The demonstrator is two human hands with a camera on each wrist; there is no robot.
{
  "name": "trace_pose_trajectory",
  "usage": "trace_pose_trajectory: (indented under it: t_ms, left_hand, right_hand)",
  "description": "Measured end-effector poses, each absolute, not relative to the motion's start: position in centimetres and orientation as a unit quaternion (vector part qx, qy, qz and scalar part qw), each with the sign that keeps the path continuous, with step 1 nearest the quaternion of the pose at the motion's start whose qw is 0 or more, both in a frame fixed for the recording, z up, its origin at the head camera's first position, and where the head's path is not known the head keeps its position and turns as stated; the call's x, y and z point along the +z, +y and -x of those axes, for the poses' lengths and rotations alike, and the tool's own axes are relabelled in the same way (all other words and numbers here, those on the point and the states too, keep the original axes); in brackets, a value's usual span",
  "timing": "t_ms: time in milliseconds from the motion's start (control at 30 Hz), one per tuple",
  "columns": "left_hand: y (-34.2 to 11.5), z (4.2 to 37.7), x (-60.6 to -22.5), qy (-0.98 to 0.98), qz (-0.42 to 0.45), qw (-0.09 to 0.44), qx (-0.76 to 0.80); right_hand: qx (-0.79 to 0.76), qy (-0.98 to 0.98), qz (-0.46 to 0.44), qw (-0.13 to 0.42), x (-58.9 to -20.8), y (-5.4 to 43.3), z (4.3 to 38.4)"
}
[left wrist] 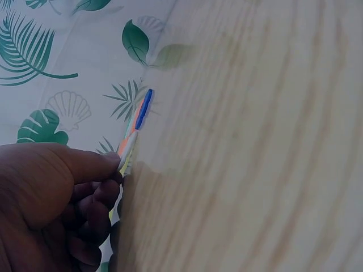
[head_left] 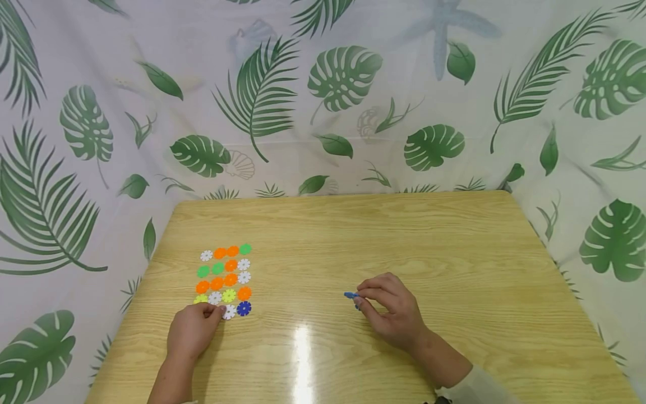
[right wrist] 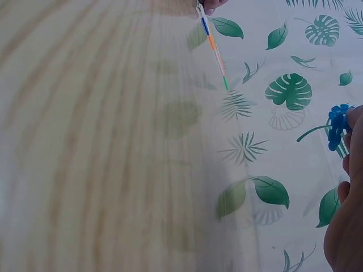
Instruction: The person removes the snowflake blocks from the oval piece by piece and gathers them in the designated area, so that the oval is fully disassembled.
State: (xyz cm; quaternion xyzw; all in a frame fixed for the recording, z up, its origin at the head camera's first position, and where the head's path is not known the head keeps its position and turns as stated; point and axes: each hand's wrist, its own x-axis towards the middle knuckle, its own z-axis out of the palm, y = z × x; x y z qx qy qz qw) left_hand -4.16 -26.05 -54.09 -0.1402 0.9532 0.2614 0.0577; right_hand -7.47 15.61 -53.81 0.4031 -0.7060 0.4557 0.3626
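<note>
On the left of the table, flat notched plastic snowflake discs in orange, green, white, yellow and blue lie in a grid of rows. My left hand (head_left: 194,330) is at the near end of this grid. Its thumb and forefinger pinch the edge of a white snowflake disc (head_left: 229,312), beside a dark blue disc (head_left: 244,308). The hand hides part of the nearest row. Right of the table's middle, my right hand (head_left: 396,311) holds blue snowflake discs (head_left: 350,294) between thumb and fingers, raised above the wood; their exact number cannot be told.
The wooden table (head_left: 323,235) has a bright light streak (head_left: 303,365) near its front. A white cloth (head_left: 323,163) with green leaf prints hangs behind the table and along both sides.
</note>
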Motion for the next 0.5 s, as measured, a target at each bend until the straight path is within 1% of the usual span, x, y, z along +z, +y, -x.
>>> trace_pose_trajectory:
  t_ms: [167, 500]
  left_hand:
    - [-26.0, 4.2, -54.1, 0.954, 0.139, 0.051, 0.26]
    - [-25.9, 4.1, -53.9, 0.953, 0.145, 0.046, 0.262]
  right_hand:
    - [0.454, -0.705, -0.403, 0.366, -53.4, 15.5, 7.4]
    - [0.459, -0.694, -0.41, 0.374, -51.5, 14.9, 6.8]
